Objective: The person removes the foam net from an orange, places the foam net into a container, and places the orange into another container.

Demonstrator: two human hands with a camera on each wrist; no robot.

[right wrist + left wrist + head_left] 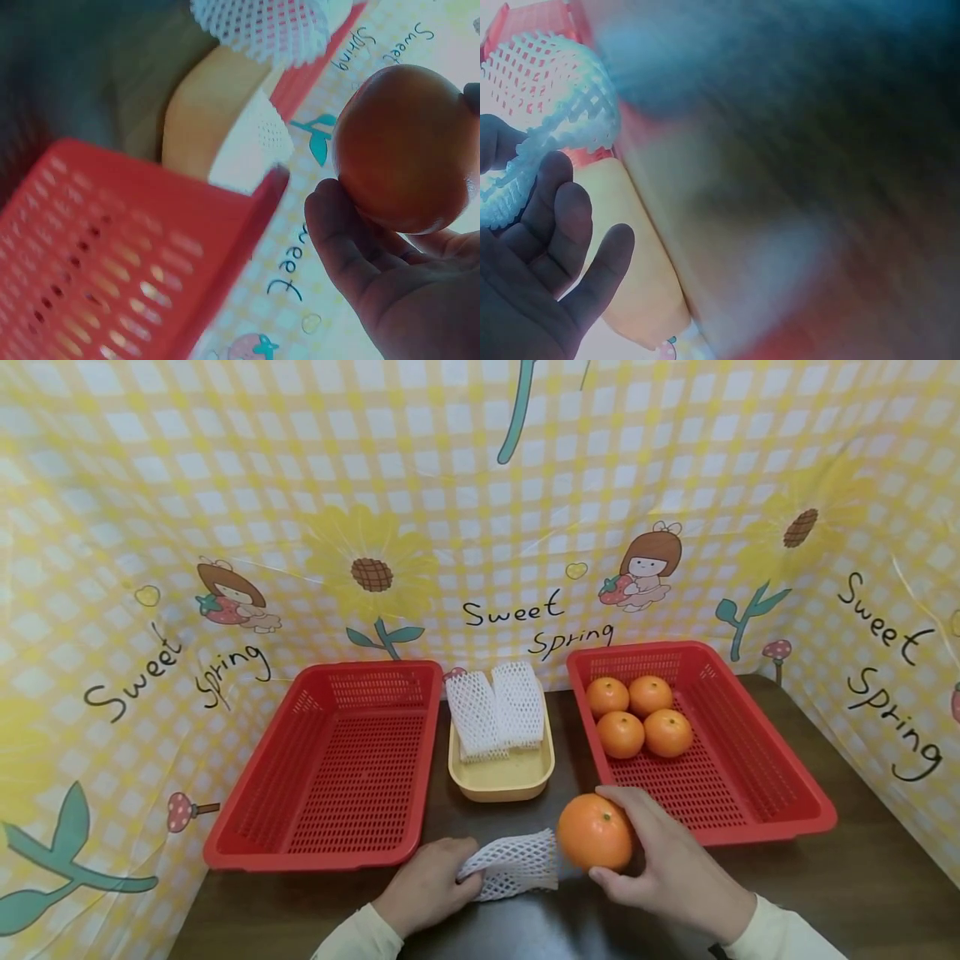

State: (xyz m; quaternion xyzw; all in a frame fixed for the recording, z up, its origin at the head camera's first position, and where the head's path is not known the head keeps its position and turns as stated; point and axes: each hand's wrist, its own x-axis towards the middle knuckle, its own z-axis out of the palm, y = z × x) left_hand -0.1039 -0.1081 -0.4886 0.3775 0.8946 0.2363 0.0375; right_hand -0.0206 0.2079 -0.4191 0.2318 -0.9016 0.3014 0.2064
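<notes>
My left hand point(429, 885) pinches one end of a white foam net sleeve point(517, 865) between thumb and fingers, low over the table's front. In the left wrist view the foam net sleeve point(555, 90) bulges up above the fingers, its mesh spread. Just right of the sleeve, my right hand point(671, 868) grips an orange point(595, 832) with thumb and fingers, stem side up. The orange overlaps the sleeve's far end in the head view. From the right wrist, the orange point(405, 150) sits at the fingertips.
A red basket point(742, 710) on the right holds several oranges point(643, 717). Another red basket point(360, 777) stands on the left with nothing in it. Between them, a yellow tray point(501, 783) carries two more foam sleeves point(497, 710). A checked cloth point(480, 543) hangs behind.
</notes>
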